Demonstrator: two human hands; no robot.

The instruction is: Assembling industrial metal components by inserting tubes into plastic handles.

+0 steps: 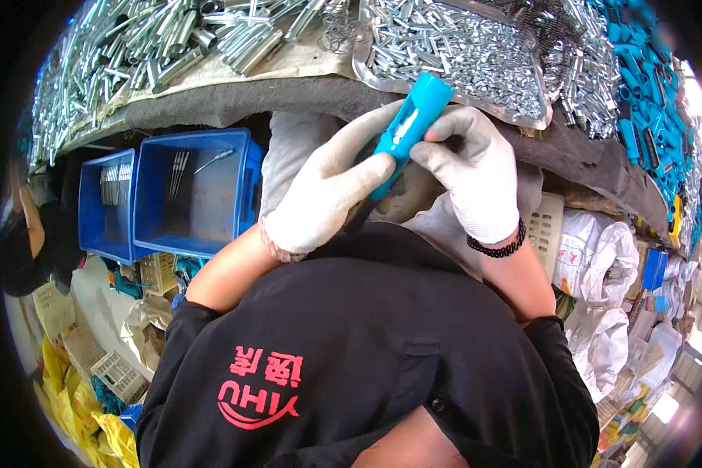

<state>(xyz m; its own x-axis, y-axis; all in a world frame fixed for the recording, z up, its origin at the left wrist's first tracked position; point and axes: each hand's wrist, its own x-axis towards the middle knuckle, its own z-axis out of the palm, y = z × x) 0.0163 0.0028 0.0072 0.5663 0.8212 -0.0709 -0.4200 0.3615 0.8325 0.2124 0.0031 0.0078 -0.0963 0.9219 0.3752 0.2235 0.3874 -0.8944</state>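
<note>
Currently both gloved hands work just in front of the bench edge. My left hand (320, 187) is wrapped round a blue tubular part (408, 136), thumb along its near side, fingers behind. The part lies tilted between my palms, upper end leaning right and away from me, a bright patch along its cut-out; glare or metal, cannot tell.

My right hand (480, 168) is at the part's right side, thumb and forefinger drawn close together. Whether a small piece is pinched between them, I cannot tell.

Risks, as I judge them. Smooth plastic against glove fabric: if the left grip slackens while the right pushes, the part could twist or slide down towards my lap. Anything small in the right fingertips would be easily lost, the glove being bulky. Dropped forward, it could vanish among the small metal pieces (476, 70) in the tray (544, 121), all much alike in colour.

Tangled springs (550, 27) lie beyond, apt to snag a glove on a careless reach. More blue parts (647, 101) are heaped to the right, metal tubes (171, 39) to the left. Black bracelet (497, 248) on the right wrist: could catch on the bench cloth (210, 101).
</note>
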